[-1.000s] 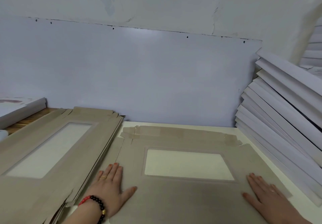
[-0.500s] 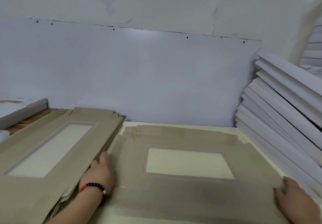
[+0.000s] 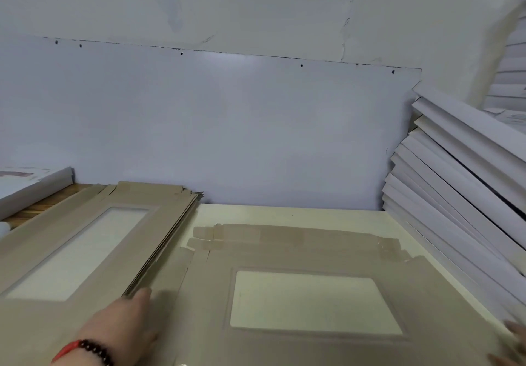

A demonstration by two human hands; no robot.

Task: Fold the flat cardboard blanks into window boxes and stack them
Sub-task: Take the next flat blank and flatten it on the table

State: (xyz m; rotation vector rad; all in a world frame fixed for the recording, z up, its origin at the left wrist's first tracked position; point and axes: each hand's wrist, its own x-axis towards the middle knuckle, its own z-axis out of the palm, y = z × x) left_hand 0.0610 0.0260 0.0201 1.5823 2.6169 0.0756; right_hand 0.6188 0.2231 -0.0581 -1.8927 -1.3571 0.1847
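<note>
A pile of flat blanks (image 3: 85, 246) is seen at left as the left hand (image 3: 122, 325) curls under the side flap of the bench-centre window blank (image 3: 284, 345), apparently being raised, the right hand (image 3: 512, 343) barely visible, its grip undeterminable, beside stacked boxes (image 3: 461, 183).

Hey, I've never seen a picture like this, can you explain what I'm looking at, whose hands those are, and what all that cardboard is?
This is one wide-angle view from a camera worn on a person's head, looking forward and down, so the hands are that person's own; there is no machine. On the cream table lies a flat brown cardboard blank with a window cut in it. The left hand, with a beaded bracelet on the wrist, is at the blank's left side flap. Only the fingertips of the right hand show at the picture's edge, so its grip cannot be told. More blanks sit in a pile on the left. White folded boxes lean stacked on the right.
</note>
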